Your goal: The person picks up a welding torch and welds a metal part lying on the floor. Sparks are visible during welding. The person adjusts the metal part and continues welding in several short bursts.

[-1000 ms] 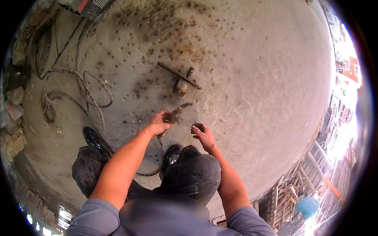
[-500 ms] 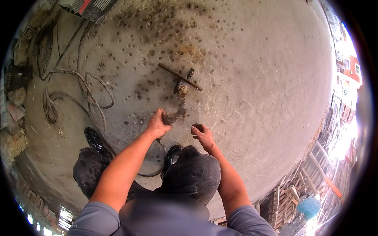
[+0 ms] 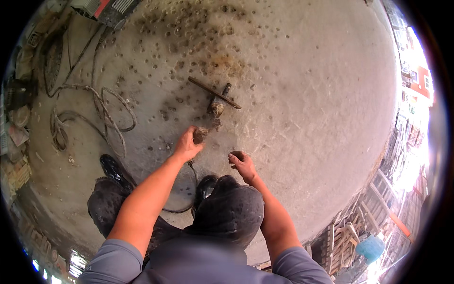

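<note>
My left hand [image 3: 188, 146] is closed round the side of a dirt-caked brown piece [image 3: 200, 136], whose kind I cannot make out. Just beyond it on the concrete lies a tool with a grimy rounded body [image 3: 217, 110] and a long dark bar [image 3: 201, 85] set crosswise; a crusty neck [image 3: 215, 123] runs from the body toward the held piece. Whether the two are joined I cannot tell. To the right and lower, my right hand [image 3: 243, 166] pinches a small dark brown piece [image 3: 237, 155] above the floor, apart from the tool.
A thin cable [image 3: 196, 177] curves from below my left hand past my black boots [image 3: 205, 187]. Dirty hose loops [image 3: 106, 113] lie on the left. Pits mark the concrete floor [image 3: 312, 94]. A grey and red machine [image 3: 106, 10] stands far left; wooden slats [image 3: 338, 246] are piled lower right.
The brown piece in my left hand has turned and now looks shorter and rounder, with my fingers a little farther forward. My right hand has barely moved.
</note>
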Demonstrator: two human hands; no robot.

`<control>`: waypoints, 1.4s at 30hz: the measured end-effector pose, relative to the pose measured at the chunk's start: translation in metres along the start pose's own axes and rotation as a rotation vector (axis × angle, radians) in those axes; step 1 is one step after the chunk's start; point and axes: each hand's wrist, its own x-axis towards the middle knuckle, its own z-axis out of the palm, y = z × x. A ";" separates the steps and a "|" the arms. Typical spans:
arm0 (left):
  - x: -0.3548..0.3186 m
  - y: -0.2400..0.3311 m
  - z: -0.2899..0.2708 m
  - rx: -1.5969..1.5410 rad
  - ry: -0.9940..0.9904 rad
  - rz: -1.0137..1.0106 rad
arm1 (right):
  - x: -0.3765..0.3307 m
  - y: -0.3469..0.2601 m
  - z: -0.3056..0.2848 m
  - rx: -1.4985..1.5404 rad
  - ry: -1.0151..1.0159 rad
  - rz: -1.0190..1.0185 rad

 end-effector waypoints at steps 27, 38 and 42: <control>0.013 0.004 0.000 0.128 0.024 -0.134 | 0.002 0.008 -0.003 -0.022 0.023 0.006; 0.010 0.006 0.001 0.080 0.010 -0.133 | 0.000 0.010 -0.003 -0.016 0.026 0.004; 0.010 0.001 0.002 0.068 0.035 -0.128 | -0.002 0.006 -0.002 -0.026 0.038 0.008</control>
